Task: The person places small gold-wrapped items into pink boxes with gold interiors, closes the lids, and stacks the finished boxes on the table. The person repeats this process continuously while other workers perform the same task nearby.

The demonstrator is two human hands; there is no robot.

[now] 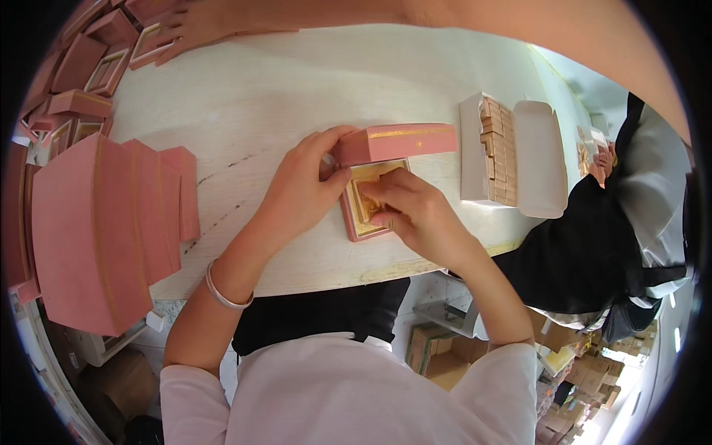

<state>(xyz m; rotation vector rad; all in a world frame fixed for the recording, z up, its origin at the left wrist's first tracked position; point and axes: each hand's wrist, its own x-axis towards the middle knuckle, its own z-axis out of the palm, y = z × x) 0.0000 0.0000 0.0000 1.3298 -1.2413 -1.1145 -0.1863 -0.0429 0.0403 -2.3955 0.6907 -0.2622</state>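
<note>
A small pink hinged cardboard gift box [368, 200] lies open near the front edge of the pale wood-grain counter [297, 96], right in front of the person. Its lid [397, 142], pink with a thin gold line along the side, stands tipped up at the far side of the box. The left hand [300, 189] curls around the box's left rim and the near corner of the lid, thumb and fingers closed on it to steady it. The right hand [411, 211] rests over the box's open base, its fingers bent narrow and pressing down on the shiny gold insert [365, 199] that fills the inside. A thin silver bangle [222, 293] sits on the left wrist.

Just to the right, near but not touching, a flat white cardboard carton [534, 159] lies open, its flap folded out to the right, with a row of small gold-coloured pieces [498, 148] packed on edge inside. On the left end of the counter a fanned stack of larger pink flat boxes [104, 222] overhangs the edge, and more pink box trays with gold rims [104, 67] crowd the far left corner. Another person's hand [196, 22] reaches in at the far edge, touching one of those trays, and a second co-worker in dark clothing [586, 245] stands at the right end.
</note>
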